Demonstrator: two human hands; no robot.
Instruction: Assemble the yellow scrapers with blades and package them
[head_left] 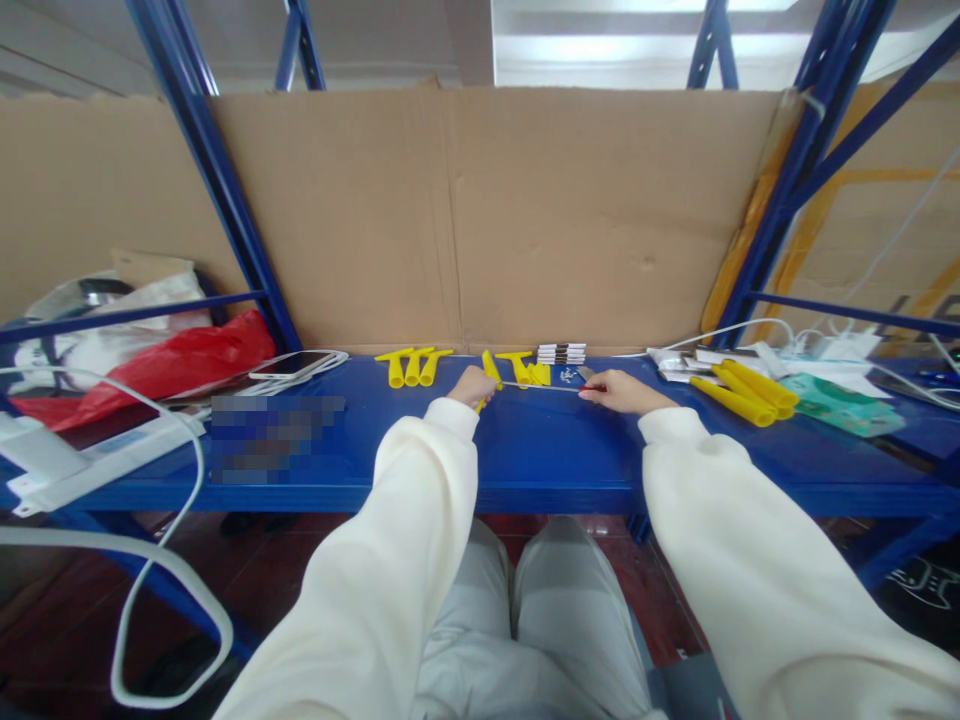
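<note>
Two hands hold a thin rod level over the blue table. Left hand: closed around a yellow piece at the rod's nine o'clock end. Right hand: pinching its three o'clock end. Around the rod: cardboard blocking twelve o'clock; yellow tubes toward ten; more tubes and a green packet at three; a red bag far at nine, contents indiscernible.

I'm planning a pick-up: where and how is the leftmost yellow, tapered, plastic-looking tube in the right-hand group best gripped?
Probably around mid-body, from above and its near left side. The tube lies slanted, wide end toward the person; two matching yellow tubes crowd its right, while its left faces bare shelf.
</note>
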